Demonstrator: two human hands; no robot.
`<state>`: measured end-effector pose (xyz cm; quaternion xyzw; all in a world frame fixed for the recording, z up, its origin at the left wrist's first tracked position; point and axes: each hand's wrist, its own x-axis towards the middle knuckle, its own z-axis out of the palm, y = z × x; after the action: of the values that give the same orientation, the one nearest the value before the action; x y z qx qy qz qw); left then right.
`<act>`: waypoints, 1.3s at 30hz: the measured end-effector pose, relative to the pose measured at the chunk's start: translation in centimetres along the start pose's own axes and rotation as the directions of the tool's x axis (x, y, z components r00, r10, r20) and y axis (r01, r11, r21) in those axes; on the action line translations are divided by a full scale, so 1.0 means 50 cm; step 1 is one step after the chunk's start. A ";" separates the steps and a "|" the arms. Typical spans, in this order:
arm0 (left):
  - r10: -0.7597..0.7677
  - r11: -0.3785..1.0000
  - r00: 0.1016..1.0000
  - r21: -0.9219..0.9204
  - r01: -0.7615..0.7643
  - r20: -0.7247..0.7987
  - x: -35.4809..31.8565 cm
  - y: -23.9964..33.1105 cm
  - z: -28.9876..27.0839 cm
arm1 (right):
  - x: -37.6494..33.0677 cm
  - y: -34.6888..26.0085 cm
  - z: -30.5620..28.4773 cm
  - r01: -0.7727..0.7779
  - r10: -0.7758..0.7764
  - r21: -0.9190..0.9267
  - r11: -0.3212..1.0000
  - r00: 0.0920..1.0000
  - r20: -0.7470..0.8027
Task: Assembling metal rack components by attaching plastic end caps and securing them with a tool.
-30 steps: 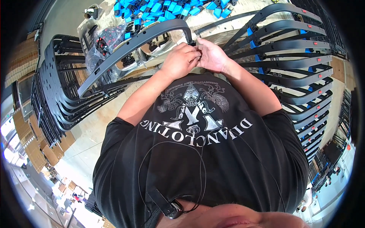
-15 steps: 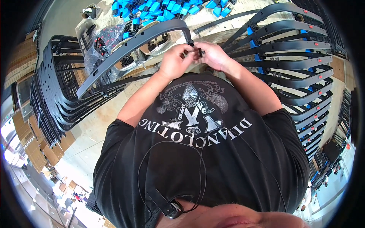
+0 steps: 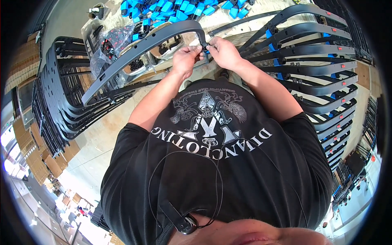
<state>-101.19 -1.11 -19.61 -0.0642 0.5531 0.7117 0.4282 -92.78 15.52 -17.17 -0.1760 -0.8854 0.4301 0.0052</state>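
A dark grey curved frame (image 3: 139,49) arches from the left over to a bent-down end in front of me. At that end sits a small dark fitting (image 3: 205,45), partly covered by fingers. My left hand (image 3: 184,61) is pinched at the fitting's left side, its thumb and forefinger pressed together. From the other side my right hand (image 3: 224,53) reaches in, fingers curled and tips against the frame's end. What lies between those right fingertips is hidden. A bit of blue shows just below the fitting.
Many blue-and-black plastic parts (image 3: 171,11) lie heaped on the bench ahead. Nearer are a clear plastic bag (image 3: 118,34) and containers of small black pieces (image 3: 136,65). Similar curved frames stand stacked at left (image 3: 61,94) and racked at right (image 3: 314,67), with blue and red pieces.
My hands have drawn apart. The right hand has moved up beside the frame's end, and a small dark piece that showed below its fingers is out of sight. The curved frame has stayed put.
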 end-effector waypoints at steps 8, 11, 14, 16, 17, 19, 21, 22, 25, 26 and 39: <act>0.093 0.987 0.994 0.128 -0.100 0.057 0.012 -0.011 -0.026 | 0.000 -0.010 -0.007 0.000 0.000 0.004 1.000 0.999 0.035; 0.149 0.917 0.984 0.360 -0.173 0.093 0.009 0.003 -0.018 | 0.003 -0.010 -0.009 0.041 -0.041 -0.013 0.999 0.998 0.038; 0.154 0.889 0.984 0.421 -0.178 0.091 -0.002 0.011 -0.005 | 0.002 -0.012 -0.013 0.016 -0.014 -0.038 0.999 0.998 0.064; 0.051 0.893 0.997 0.445 -0.070 0.055 -0.001 0.012 -0.003 | 0.005 -0.015 -0.013 0.043 -0.036 -0.109 0.993 0.998 0.059; 0.050 0.892 0.997 0.447 -0.070 0.055 0.001 0.013 -0.001 | 0.006 -0.016 -0.014 0.042 -0.036 -0.107 0.993 0.998 0.057; -0.019 0.906 1.000 0.423 0.013 0.010 0.003 0.013 0.004 | 0.005 -0.030 -0.021 0.057 -0.042 -0.164 0.985 0.995 0.094; -0.071 0.919 0.997 0.389 0.069 -0.008 0.006 0.016 0.012 | 0.006 -0.030 -0.024 0.060 -0.044 -0.161 0.985 0.994 0.104; -0.122 0.928 0.992 0.352 0.122 -0.022 0.007 0.020 0.016 | 0.007 -0.029 -0.025 0.065 -0.047 -0.161 0.985 0.992 0.113; -0.209 0.921 0.978 0.335 0.200 -0.010 0.009 0.027 0.021 | 0.010 -0.025 -0.023 0.073 -0.054 -0.172 0.982 0.992 0.116; -0.210 0.920 0.978 0.337 0.201 -0.010 0.012 0.027 0.020 | 0.011 -0.023 -0.023 0.072 -0.053 -0.170 0.983 0.992 0.115; -0.050 0.884 0.997 0.461 0.073 -0.061 0.017 0.008 0.021 | 0.012 -0.014 -0.017 0.089 -0.077 -0.146 0.985 0.993 0.088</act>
<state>-101.60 0.24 -19.43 0.0055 0.7146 0.5435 0.4404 -93.43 15.96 -16.16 -0.1210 -0.9213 0.3686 -0.0265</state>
